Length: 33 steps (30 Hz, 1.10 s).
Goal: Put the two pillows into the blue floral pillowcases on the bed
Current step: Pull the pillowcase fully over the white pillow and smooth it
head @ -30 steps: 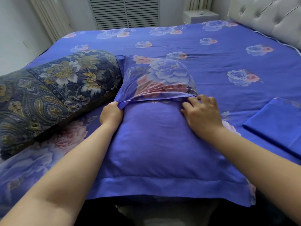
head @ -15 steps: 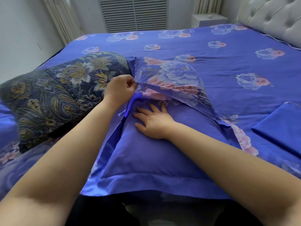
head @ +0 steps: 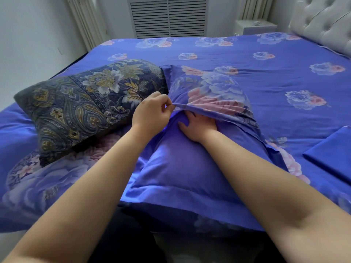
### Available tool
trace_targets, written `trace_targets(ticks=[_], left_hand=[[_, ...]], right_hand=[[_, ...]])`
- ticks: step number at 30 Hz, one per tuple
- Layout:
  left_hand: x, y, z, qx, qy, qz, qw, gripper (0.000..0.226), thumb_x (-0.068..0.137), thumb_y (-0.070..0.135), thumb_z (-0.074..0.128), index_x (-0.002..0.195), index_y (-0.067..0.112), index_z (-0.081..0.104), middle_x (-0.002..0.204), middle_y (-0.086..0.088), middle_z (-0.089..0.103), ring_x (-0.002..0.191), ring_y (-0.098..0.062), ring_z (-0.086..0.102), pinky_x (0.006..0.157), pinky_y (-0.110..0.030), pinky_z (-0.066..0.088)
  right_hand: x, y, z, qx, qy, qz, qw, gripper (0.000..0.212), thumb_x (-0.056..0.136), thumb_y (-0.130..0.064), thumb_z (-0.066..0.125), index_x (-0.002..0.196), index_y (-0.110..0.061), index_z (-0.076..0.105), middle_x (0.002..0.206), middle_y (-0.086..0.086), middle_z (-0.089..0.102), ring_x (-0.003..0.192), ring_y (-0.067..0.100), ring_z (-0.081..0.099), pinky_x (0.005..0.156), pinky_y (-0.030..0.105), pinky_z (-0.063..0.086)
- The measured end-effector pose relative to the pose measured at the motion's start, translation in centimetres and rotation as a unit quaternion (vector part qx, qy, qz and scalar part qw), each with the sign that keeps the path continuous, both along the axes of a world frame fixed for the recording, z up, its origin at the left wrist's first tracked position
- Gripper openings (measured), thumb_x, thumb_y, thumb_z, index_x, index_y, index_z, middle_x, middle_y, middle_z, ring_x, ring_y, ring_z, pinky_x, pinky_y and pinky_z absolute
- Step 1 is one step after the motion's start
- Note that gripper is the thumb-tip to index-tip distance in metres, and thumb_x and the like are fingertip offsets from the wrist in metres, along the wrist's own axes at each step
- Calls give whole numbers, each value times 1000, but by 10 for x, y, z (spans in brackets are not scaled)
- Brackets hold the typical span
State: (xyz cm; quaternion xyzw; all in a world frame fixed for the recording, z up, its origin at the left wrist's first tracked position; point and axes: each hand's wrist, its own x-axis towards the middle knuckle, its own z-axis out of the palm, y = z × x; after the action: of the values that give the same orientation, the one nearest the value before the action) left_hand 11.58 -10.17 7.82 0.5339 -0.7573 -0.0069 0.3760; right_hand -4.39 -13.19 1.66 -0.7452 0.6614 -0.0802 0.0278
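Observation:
A pillow sits inside a blue floral pillowcase [head: 182,168] at the bed's near edge, plain blue side up. Its floral flap [head: 214,92] is lifted at the far end. My left hand [head: 152,112] pinches the flap's edge and holds it up. Under the flap, my right hand [head: 199,124] lies flat on the plain blue fabric, its fingertips hidden by the flap. A second pillow [head: 85,103] in a dark paisley cover lies to the left. Another blue pillowcase [head: 332,160], folded flat, lies at the right.
The bed [head: 247,59] wears a blue floral sheet. A padded headboard [head: 322,21] stands at the far right, a white nightstand [head: 254,26] and a louvred vent [head: 168,16] behind the bed. The wall [head: 28,44] runs along the left.
My left hand has raised the flap's edge higher. My right hand has slid from the flap's edge to beneath it, further in than half a second ago.

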Motion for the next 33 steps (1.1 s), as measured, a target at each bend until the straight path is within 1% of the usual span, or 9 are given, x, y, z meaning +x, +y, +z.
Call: trace_targets(ticks=[7, 11, 14, 16, 19, 24, 27, 30, 33], left_hand=[[-16, 27, -28, 72, 135, 17, 988, 17, 85, 24, 61, 86, 20, 45, 61, 2, 62, 62, -25, 63, 64, -36, 49], [-40, 40, -50, 75, -67, -90, 991, 28, 88, 45, 55, 90, 18, 50, 80, 5, 60, 77, -22, 59, 68, -35, 43], [-42, 23, -46, 84, -224, -57, 969, 45, 91, 56, 39, 116, 20, 51, 121, -3, 60, 113, -26, 53, 92, -38, 38], [-36, 7, -37, 98, -289, -18, 952, 51, 93, 58, 28, 126, 24, 47, 132, -3, 55, 122, -24, 49, 96, -40, 32], [-22, -14, -20, 143, -295, 15, 945, 50, 96, 56, 19, 125, 29, 48, 128, -5, 58, 119, -24, 51, 92, -40, 32], [-27, -31, -18, 257, -294, 12, 921, 49, 95, 57, 26, 127, 26, 47, 128, -9, 55, 121, -29, 46, 91, -42, 39], [-40, -33, -30, 107, -277, 52, 953, 40, 89, 48, 50, 118, 20, 53, 118, -7, 56, 111, -31, 51, 84, -41, 41], [-53, -37, -36, 18, -234, 46, 971, 43, 81, 33, 61, 120, 19, 50, 119, -7, 46, 110, -32, 44, 86, -43, 37], [-62, -47, -38, 42, -212, 57, 975, 39, 79, 20, 57, 117, 19, 51, 117, -7, 47, 109, -31, 42, 86, -41, 34]], right_hand=[[4, 80, -5, -16, 32, 34, 999, 67, 94, -55, 29, 150, -20, 17, 158, 6, 13, 145, 24, 8, 116, 43, 2], [-51, 85, 2, 15, 20, -74, 997, 70, 91, -65, 22, 148, -24, 23, 155, 3, 25, 142, 22, 21, 113, 57, 4], [-94, 73, 11, 84, -21, -141, 986, 75, 86, -73, 18, 145, -29, 30, 149, 3, 37, 138, 25, 30, 107, 69, -2], [-115, 64, 18, 106, -28, -139, 984, 75, 86, -75, 15, 143, -31, 34, 146, 2, 42, 136, 26, 34, 105, 71, -6], [-142, 48, 29, 127, -36, -134, 982, 70, 88, -72, 10, 140, -34, 37, 146, -1, 42, 136, 26, 35, 105, 69, -3], [-155, 21, 31, 172, -11, -113, 978, 46, 97, -50, 26, 139, -33, 37, 145, 2, 43, 130, 29, 42, 107, 49, 28], [-134, 26, 29, 14, 130, -91, 987, 32, 93, -15, 34, 111, -19, 60, 115, 8, 65, 104, 28, 62, 95, 39, 35], [-119, 31, 13, -253, 164, 31, 953, 23, 84, -12, 44, 82, -17, 66, 81, 3, 71, 78, 27, 64, 82, 38, 38], [-110, 25, -9, -385, 137, 130, 904, 4, 87, -17, 61, 89, -19, 63, 95, 2, 64, 86, 28, 56, 81, 40, 36]])
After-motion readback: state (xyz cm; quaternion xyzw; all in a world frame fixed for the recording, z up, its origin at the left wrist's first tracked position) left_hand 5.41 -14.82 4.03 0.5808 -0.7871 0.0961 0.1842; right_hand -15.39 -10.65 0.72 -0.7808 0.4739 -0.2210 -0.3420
